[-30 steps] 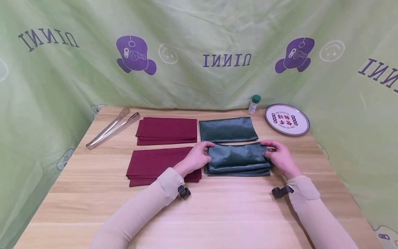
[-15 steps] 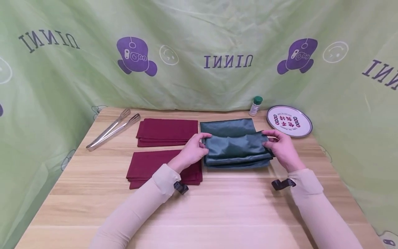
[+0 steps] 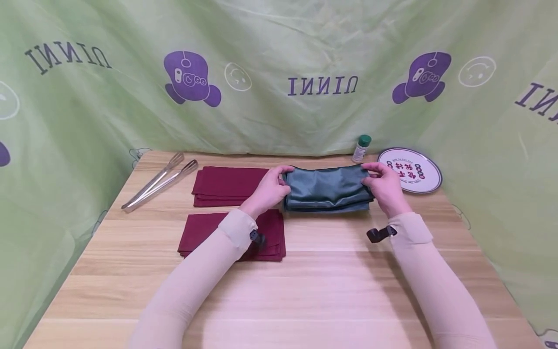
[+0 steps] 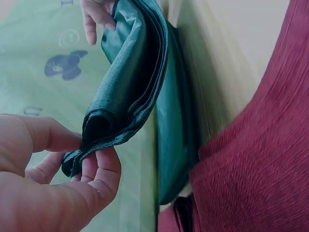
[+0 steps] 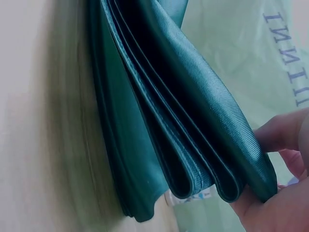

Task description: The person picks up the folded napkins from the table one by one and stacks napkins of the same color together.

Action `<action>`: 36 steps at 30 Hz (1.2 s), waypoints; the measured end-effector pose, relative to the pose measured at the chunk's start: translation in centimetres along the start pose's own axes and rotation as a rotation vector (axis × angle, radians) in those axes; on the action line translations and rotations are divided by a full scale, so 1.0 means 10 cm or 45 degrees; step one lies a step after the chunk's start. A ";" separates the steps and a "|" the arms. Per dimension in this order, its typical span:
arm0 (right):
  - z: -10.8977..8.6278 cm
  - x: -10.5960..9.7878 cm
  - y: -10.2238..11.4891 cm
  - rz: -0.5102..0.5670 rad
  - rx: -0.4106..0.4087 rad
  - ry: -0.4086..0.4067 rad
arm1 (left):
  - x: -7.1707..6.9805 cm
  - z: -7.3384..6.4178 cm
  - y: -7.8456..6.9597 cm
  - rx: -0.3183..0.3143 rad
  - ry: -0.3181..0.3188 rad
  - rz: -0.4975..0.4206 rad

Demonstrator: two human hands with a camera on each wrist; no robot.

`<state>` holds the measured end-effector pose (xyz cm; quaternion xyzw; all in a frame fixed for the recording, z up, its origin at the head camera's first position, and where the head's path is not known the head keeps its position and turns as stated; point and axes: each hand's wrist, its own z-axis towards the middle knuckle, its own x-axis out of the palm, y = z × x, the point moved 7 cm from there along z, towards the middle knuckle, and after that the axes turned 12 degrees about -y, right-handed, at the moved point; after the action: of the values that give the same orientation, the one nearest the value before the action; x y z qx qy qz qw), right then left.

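A folded dark green satin cloth [image 3: 329, 186] is stretched between my two hands, raised over the back middle of the table. My left hand [image 3: 268, 190] pinches its left end between thumb and fingers. At the other end my right hand [image 3: 384, 186] pinches the folded layers. In the left wrist view, the layers gape below the pinched edge. Beneath the raised cloth lies a second folded green cloth [image 4: 175, 140], mostly hidden in the head view. Two folded dark red cloths lie to the left, one behind [image 3: 226, 182] and one in front [image 3: 207, 230], partly under my left arm.
Metal tongs [image 3: 159, 182] lie at the back left of the wooden table [image 3: 322, 291]. Behind my right hand stand a small green-capped shaker bottle [image 3: 361, 148] and a white plate [image 3: 429, 177] with a dark rim. A green curtain [image 3: 261, 121] closes off the back and sides.
Both hands have lifted the front green cloth and carried it toward the back, from beside the front red cloth to over the rear green one. The red cloths stay in place.
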<state>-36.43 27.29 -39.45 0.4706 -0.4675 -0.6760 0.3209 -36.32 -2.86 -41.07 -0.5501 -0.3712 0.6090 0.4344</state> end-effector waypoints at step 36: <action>0.45 0.34 -0.44 -0.287 -0.074 0.099 | -0.07 0.27 0.39 -0.108 0.220 0.139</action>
<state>-41.81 27.40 -44.16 0.5368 -0.3789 -0.7022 0.2742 -39.47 -4.78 -44.13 -0.6377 -0.3274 0.5658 0.4074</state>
